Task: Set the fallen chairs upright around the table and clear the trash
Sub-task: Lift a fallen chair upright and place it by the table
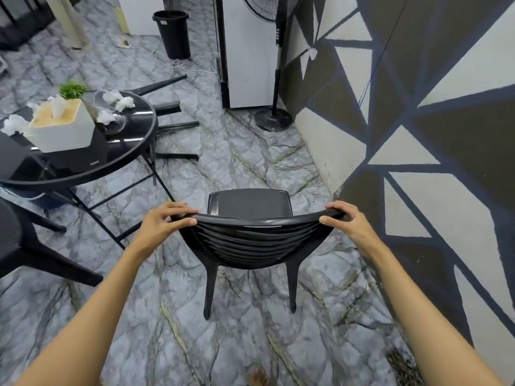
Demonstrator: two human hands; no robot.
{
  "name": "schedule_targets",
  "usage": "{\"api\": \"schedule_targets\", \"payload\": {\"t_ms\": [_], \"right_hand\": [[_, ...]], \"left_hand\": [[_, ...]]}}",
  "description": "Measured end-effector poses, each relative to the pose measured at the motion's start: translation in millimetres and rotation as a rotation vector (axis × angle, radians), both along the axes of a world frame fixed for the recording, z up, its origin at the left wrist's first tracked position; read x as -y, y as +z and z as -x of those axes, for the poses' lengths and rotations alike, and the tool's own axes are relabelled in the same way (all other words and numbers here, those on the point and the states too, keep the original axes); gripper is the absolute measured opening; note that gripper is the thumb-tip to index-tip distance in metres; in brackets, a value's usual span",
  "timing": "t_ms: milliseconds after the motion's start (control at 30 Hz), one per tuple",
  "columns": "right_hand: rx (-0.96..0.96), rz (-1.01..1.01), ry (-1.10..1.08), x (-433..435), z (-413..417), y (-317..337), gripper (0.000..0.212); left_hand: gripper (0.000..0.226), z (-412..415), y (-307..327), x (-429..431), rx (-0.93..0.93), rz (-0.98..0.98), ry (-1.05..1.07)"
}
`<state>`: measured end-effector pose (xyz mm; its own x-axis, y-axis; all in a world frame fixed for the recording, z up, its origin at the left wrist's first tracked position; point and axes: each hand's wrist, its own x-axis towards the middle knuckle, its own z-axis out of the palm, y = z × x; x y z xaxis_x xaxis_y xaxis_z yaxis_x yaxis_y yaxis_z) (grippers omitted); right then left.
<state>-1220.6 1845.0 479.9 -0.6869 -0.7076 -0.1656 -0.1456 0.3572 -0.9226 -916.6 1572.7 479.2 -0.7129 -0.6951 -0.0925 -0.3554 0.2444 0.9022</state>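
Black trash bin (173, 33) at the top of the frame, left of centre, standing upright against the white cabinet; its mouth is too dark to tell what is in it. On the round black table (69, 165) at middle left sits a white tissue box (62, 126) with one tissue poking up out of the slot. A green plant (73, 89) is just behind the box. Crumpled tissues (122, 101) lie scattered on the tabletop around a clear glass (111, 115). Whether any wad sits inside the glass I cannot tell.

Now the hands, both busy. The left hand (164, 221) grips the left end of the top rail of the black chair (250, 240), fingers curled over the far side and thumb along the near edge. The right hand (344, 218) clamps the right end of the rail the same way. Both arms reach forward and down from the bottom corners of the frame, nearly straight.

The chair is at centre frame, upright with its seat facing away from the camera, between the table and the patterned wall. Its two rear legs are down at the marble floor.

Behind the table, a fallen chair (172, 126) lies on its side with its legs pointing right. Another black chair (28, 246) is partly in view at the left edge. A pedestal fan (274, 118) stands at the foot of the wall, upper centre.
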Motion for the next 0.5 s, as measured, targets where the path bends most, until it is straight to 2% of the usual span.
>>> {"api": "schedule_targets", "payload": {"t_ms": [167, 267, 367, 467, 500], "right_hand": [[-0.021, 0.003, -0.004, -2, -14, -1, 0.034], [-0.054, -0.109, 0.068, -1, -7, 9, 0.037], [-0.075, -0.261, 0.214, 5, -3, 24, 0.053], [-0.081, -0.239, 0.27, 31, -10, 50, 0.044], [-0.09, -0.215, 0.299, 45, -16, 60, 0.05]], "left_hand": [[0.024, -8, -1, 2, -0.01, -0.06, -0.001], [0.021, -9, -2, 3, -0.001, -0.073, 0.001], [0.023, -13, 2, 8, 0.051, -0.04, -0.078], [0.038, -25, 11, 18, 0.086, -0.021, -0.091], [0.048, -30, 15, 23, 0.087, -0.012, -0.073]]}}
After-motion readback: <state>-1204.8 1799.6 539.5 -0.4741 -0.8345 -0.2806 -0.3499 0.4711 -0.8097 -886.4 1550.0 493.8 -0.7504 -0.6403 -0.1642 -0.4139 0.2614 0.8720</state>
